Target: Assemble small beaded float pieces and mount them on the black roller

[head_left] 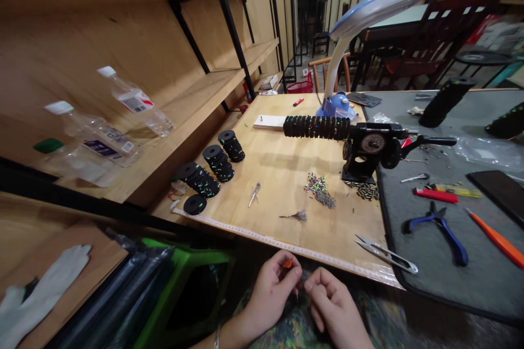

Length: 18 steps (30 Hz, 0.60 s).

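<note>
Below the table's front edge, my left hand [275,286] is closed on a small orange piece [287,264] that shows between its fingers. Right beside it, my right hand [332,301] has its thumb and index finger pinched together; whatever they hold is too small to make out. On the wooden table [278,163] ahead lie a bundle of thin feathery strands [298,215], a pile of multicoloured beads [317,182] with grey bits beside it, and a thin white-and-grey item [254,194]. A black winding device [364,144] holds a row of black spools [317,127].
Stacked black spools [200,179] stand at the table's left edge. Silver snips [385,253], blue pliers [438,229] and an orange tool [497,237] lie at the right. A lamp [338,101] rises behind the device. Bottles [139,104] are on the left shelf.
</note>
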Each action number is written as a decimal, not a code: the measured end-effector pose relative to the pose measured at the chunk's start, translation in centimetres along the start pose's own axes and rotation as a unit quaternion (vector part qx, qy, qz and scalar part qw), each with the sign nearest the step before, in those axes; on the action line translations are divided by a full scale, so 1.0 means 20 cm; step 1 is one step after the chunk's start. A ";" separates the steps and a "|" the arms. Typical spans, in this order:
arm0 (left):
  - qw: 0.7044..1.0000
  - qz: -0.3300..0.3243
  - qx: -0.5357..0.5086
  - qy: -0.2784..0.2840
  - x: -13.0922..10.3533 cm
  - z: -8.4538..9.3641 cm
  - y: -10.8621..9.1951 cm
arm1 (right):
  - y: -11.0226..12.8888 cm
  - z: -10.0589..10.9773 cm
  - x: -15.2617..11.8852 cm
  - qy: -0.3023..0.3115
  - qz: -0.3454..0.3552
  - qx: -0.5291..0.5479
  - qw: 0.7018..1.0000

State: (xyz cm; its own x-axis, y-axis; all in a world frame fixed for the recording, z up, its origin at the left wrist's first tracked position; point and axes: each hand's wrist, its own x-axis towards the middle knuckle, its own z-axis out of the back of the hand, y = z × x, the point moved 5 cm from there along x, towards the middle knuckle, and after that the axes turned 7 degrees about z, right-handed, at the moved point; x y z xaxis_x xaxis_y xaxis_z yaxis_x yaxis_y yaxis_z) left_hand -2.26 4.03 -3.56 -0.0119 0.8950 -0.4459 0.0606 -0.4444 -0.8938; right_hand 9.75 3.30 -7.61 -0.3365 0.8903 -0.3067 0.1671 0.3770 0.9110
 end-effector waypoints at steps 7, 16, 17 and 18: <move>0.999 -0.028 0.045 0.006 -0.01 0.00 0.04 | 0.04 0.01 0.03 -0.010 0.004 0.001 1.000; 0.995 -0.035 0.098 0.002 -0.02 -0.02 0.02 | 0.07 0.01 0.03 -0.024 0.003 -0.011 1.000; 0.995 -0.035 0.097 0.000 -0.02 -0.02 0.02 | 0.07 0.02 0.03 -0.026 0.004 -0.012 1.000; 0.995 -0.033 0.094 -0.001 -0.02 -0.02 0.02 | 0.06 0.02 0.03 -0.027 0.003 -0.012 1.000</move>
State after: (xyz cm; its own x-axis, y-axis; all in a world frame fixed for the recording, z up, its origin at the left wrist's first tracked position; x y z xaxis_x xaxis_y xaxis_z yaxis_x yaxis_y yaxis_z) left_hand -1.80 3.48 -3.72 -0.0110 0.9223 -0.3863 -0.1291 -0.3844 -0.9141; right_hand 10.07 4.39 -6.71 -0.2856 0.9054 -0.3142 0.1473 0.3655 0.9191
